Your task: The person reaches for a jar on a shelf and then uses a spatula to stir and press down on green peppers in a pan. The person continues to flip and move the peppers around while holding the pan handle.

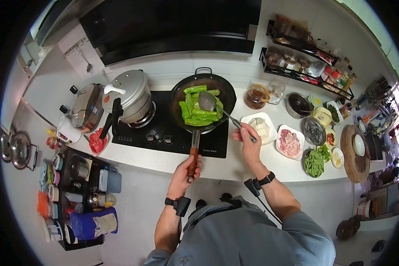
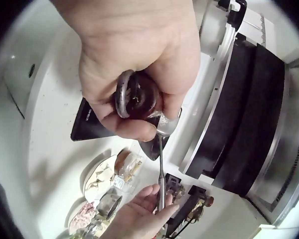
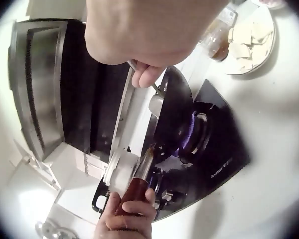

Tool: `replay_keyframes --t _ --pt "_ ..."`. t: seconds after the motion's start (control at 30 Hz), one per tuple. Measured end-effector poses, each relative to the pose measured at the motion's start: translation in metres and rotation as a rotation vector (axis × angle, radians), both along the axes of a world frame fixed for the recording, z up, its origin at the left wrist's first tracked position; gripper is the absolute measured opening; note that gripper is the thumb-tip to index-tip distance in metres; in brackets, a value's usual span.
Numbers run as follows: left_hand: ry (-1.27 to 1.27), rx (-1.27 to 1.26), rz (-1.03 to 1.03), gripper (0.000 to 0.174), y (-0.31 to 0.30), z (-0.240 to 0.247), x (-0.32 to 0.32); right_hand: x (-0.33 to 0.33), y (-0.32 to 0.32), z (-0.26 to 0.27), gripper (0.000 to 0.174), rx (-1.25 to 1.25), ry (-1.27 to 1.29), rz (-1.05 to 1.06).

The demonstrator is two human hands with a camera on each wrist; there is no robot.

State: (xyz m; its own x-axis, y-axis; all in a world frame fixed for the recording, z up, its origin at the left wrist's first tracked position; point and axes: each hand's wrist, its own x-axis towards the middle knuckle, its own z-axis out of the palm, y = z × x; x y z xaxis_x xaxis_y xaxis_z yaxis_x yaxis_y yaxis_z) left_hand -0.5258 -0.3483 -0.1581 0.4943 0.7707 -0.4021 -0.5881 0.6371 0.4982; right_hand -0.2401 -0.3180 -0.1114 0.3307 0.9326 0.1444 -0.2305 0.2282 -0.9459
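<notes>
White kitchen bench (image 1: 288,170) surrounds a wok (image 1: 178,95) above a lit burner (image 3: 202,132), green peppers (image 1: 204,119) inside. Left hand (image 1: 183,174) wraps its wooden handle (image 1: 194,154), presumably steadying it; right hand (image 1: 249,144) grips a spatula (image 1: 207,101) laid over the peppers. Right of the wok, likely for easy reach, white plates (image 1: 271,122) hold pale slices (image 1: 259,128) and raw meat (image 1: 290,142); left stands a lidded pressure cooker (image 1: 133,99).

The head view looks forward and down from above, taking in the hob (image 1: 215,141). The left wrist view, turned sideways, looks close over the left hand (image 2: 142,55) toward the right hand (image 2: 144,211); the right wrist view faces back oppositely. Both share the plate (image 1: 272,127) and hood (image 1: 177,31).
</notes>
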Motion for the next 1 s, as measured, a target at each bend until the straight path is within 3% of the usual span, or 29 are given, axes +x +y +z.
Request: replay_keyframes --t 0.13,0.57,0.77,1.0 --pt "-0.006 -0.009 -0.041 0.038 0.002 -0.001 -0.006 -0.013 -0.002 0.000 0.039 -0.105 0.114 -0.072" --pt "-0.176 0.005 -0.219 0.034 0.011 -0.007 -0.022 -0.070 -0.015 0.016 0.039 -0.087 -0.040 -0.233" --pt "-0.158 -0.022 -0.212 0.034 0.013 -0.016 -0.023 -0.079 -0.011 0.037 0.032 -0.185 -0.366 -0.263" --pt "-0.176 -0.027 -0.253 0.036 0.020 -0.022 -0.022 -0.077 -0.005 0.078 0.031 -0.136 -0.481 -0.278"
